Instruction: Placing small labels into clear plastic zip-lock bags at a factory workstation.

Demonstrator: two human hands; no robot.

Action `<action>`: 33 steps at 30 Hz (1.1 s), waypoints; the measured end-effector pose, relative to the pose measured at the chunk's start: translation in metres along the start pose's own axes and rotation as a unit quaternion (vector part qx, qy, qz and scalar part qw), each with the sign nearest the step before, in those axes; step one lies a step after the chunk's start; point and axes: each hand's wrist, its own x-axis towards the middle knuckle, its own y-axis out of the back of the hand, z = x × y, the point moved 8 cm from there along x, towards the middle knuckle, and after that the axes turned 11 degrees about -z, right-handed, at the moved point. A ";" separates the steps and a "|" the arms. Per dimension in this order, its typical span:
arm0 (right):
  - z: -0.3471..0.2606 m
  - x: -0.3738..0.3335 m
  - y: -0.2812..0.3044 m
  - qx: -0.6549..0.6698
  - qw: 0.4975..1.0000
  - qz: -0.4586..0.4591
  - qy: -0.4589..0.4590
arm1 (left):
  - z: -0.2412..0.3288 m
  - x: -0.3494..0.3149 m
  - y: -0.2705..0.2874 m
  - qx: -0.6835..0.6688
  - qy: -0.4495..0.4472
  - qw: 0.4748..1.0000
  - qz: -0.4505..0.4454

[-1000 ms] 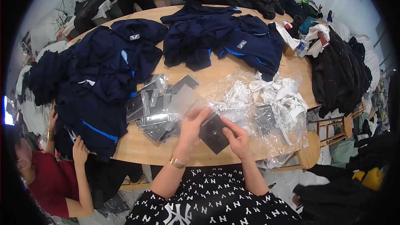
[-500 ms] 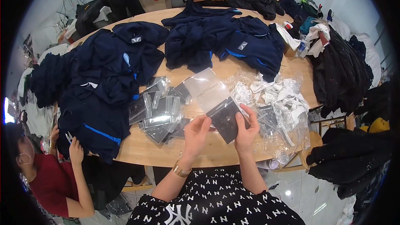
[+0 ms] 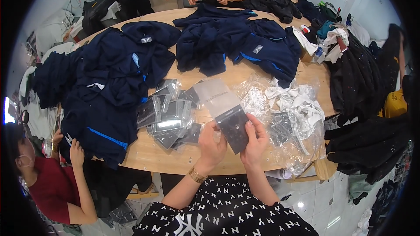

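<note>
At my far left a person's hand (image 3: 76,154) rests on navy garments (image 3: 107,91) piled on the round tabletop (image 3: 153,155). A heap of small clear packets (image 3: 168,113) lies beside my left hand (image 3: 213,142), whose fingers pinch a clear bag with a dark insert (image 3: 233,124) above the tabletop's near edge. My right hand (image 3: 256,142) grips its other side. Crumpled plastic bags (image 3: 288,113) lie rightward.

At frame centre I hold a clear flat packet (image 3: 227,116) with a dark card insert. A pile of similar clear packets (image 3: 165,114) lies left of centre. Crumpled clear bags (image 3: 280,124) lie right of centre.
</note>
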 end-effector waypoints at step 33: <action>-0.032 -0.021 -0.015 -0.075 0.993 0.044 0.077 | 0.042 0.001 0.008 -0.084 -0.079 0.992 -0.045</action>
